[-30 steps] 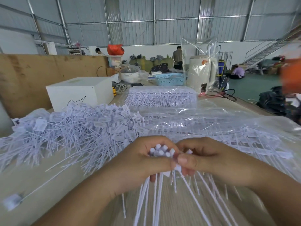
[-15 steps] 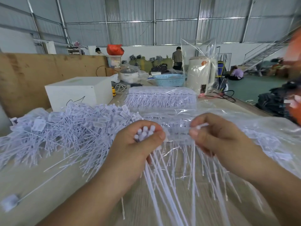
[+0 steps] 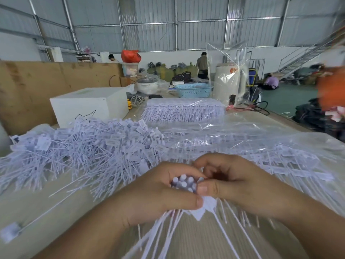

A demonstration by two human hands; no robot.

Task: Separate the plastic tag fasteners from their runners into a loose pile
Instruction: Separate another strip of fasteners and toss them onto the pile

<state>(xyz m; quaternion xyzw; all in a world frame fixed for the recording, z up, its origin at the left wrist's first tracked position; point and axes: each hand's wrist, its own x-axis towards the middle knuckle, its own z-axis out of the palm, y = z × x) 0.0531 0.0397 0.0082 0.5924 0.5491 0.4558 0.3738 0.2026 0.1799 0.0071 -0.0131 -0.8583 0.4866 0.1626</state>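
Note:
My left hand (image 3: 155,195) grips a bundle of white plastic tag fasteners (image 3: 183,182) by their round heads, and their long thin tails fan down toward me. My right hand (image 3: 229,180) is pressed against it, thumb and fingers pinching a fastener at the bundle's right side. A large loose pile of separated fasteners (image 3: 84,146) lies on the table to the left. Fasteners on their runners (image 3: 280,161) lie under clear plastic to the right.
A single loose fastener (image 3: 11,232) lies at the near left. Behind the pile stand a white box (image 3: 87,105) and a bagged stack of fasteners (image 3: 183,109). Further back are a blue basket (image 3: 193,89) and a wrapped white cylinder (image 3: 229,85). People work in the background.
My right hand, which had pulled away to the right with a fastener, has come back against the bundle in my left hand. Both hands sit lower than half a second ago.

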